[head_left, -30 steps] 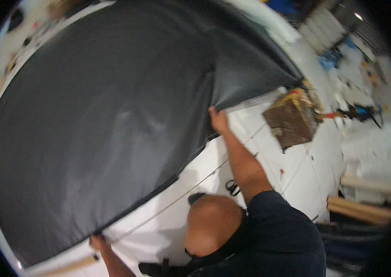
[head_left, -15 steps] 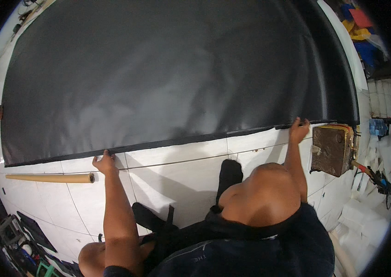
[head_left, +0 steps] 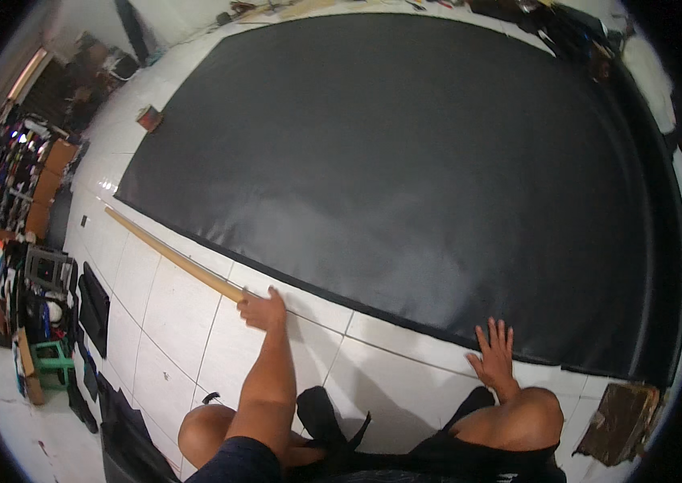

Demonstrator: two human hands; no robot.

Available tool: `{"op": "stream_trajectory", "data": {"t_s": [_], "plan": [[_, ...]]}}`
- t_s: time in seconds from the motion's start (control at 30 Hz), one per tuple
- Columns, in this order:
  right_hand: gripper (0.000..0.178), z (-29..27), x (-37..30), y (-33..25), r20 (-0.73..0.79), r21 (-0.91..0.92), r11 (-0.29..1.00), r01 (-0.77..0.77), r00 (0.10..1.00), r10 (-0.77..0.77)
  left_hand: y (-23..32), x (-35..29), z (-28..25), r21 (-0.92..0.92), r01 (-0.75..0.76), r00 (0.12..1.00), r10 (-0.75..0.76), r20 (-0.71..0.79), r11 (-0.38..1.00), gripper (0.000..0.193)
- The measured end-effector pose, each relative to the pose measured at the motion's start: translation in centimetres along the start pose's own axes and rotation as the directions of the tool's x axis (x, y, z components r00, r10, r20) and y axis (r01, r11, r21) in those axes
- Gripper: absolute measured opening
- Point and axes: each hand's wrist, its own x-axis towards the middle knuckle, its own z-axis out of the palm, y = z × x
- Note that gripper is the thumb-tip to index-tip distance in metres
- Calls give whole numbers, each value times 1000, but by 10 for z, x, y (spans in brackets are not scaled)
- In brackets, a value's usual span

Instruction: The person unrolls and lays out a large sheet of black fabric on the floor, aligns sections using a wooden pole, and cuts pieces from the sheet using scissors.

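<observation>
A large black sheet (head_left: 405, 161) lies spread flat on the white tiled floor (head_left: 172, 322). A long wooden stick (head_left: 172, 256) lies along the sheet's near left edge. My left hand (head_left: 263, 308) is closed around the near end of that stick. My right hand (head_left: 494, 354) rests flat on the floor with fingers spread, its fingertips at the near edge of the black sheet. My bent knees (head_left: 518, 419) show at the bottom of the view.
A brown box-like object (head_left: 621, 423) sits at the lower right. A small reddish box (head_left: 148, 118) stands near the sheet's far left corner. Shelves, a green stool (head_left: 49, 361) and dark bags crowd the left side. Clutter lines the far edge.
The view has swung left. My left hand left the sheet's edge and took hold of the stick's end. My right hand went from gripping the sheet's corner to lying flat.
</observation>
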Motion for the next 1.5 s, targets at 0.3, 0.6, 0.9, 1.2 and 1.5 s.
{"op": "stream_trajectory", "data": {"t_s": [0.3, 0.6, 0.9, 1.2, 1.5], "plan": [[55, -8, 16, -15, -201, 190, 976, -109, 968, 148, -57, 35, 24, -598, 160, 982, -64, 178, 785, 58], [48, -112, 95, -124, -107, 244, 947, 208, 976, -187, 43, -130, 20, -893, 96, 952, 220, 211, 440, 55], [61, -85, 84, -136, 88, 41, 958, 282, 954, -285, 44, -236, -1, -737, 616, 519, 562, 644, 276, 38], [48, -62, 132, -89, -138, -189, 968, 162, 972, -190, 53, -105, 34, -632, -446, 766, 636, 97, 634, 46], [73, -144, 275, -47, -34, -363, 923, 131, 987, -154, 70, -45, 49, -251, -519, 788, 571, 228, 817, 79]]}}
